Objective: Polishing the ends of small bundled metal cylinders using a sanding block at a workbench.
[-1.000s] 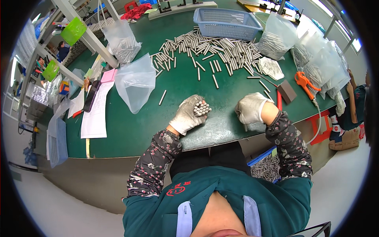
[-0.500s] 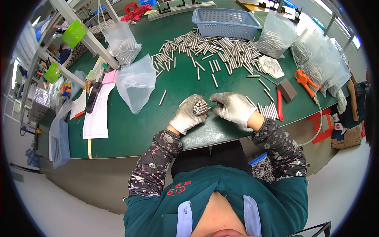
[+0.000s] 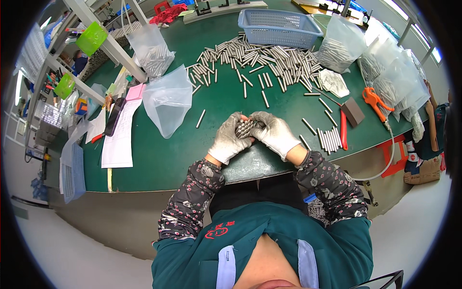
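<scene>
My left hand (image 3: 226, 139), in a pale work glove, grips a bundle of short metal rods (image 3: 244, 128) end-up near the front edge of the green table (image 3: 159, 159). My right hand (image 3: 274, 132), also gloved, is cupped against the right side of the same bundle, fingers touching the rod ends. A big heap of loose metal rods (image 3: 260, 58) spreads over the middle of the table behind my hands. A small row of rods (image 3: 331, 139) lies to the right of my right hand.
An open clear plastic bag (image 3: 168, 98) stands left of my hands, with papers (image 3: 118, 139) beyond it. A blue basket (image 3: 281, 26) sits at the back. Filled clear bags (image 3: 390, 79), an orange tool (image 3: 376, 101), a red-handled tool (image 3: 343, 129) and a dark block (image 3: 353, 111) crowd the right.
My right hand has moved left from the table's right side to the bundle in my left hand and now closes against it. The left hand has stayed almost in place.
</scene>
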{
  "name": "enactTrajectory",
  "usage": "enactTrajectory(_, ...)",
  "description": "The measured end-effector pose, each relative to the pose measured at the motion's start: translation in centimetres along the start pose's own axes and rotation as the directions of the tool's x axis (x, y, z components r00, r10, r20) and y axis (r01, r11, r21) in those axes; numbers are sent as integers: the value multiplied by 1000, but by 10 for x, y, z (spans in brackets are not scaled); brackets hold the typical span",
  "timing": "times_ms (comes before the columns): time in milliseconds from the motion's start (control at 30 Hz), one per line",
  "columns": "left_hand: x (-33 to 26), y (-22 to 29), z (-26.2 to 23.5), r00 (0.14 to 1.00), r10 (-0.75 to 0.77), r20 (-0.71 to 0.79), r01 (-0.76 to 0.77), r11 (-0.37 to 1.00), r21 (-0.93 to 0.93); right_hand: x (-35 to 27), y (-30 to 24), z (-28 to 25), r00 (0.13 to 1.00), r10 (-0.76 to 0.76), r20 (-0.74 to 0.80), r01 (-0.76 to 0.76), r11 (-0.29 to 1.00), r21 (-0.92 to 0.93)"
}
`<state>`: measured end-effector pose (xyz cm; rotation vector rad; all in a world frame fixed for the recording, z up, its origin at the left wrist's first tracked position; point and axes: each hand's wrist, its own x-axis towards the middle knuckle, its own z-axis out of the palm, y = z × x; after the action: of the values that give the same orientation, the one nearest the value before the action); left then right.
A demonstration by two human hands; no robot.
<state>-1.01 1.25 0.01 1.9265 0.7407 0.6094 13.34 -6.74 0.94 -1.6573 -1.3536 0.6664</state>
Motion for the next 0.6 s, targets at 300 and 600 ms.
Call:
enactTrajectory(300,1,-4,-1,1000,2,2,-2,999,-40,2,1,0,999,15,-34,-16,1000,-21)
enactTrajectory(600,1,-7,3,999,18,31,-17,999,-47,3,-8,-3,995,59,75,-63,997,49)
